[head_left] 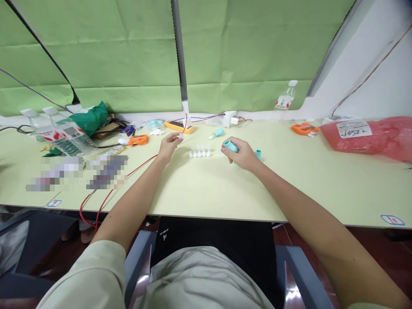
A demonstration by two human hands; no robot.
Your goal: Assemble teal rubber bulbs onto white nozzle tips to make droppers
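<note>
Green wall covering; pale yellow table; orange cutters; translucent red bag.

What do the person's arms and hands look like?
The left sleeve is short, loose and pale grey-green; only an edge of the right sleeve shows. The left hand and right hand are bare: no gloves, and I see no watch or bracelet.

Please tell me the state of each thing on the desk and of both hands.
Left hand: closed on a small pale piece.
Right hand: closed around a teal tube.
White tips: standing together.
Teal dropper: lying down.
Back bottle: upright, capped.
Red bag: lying down.
</note>
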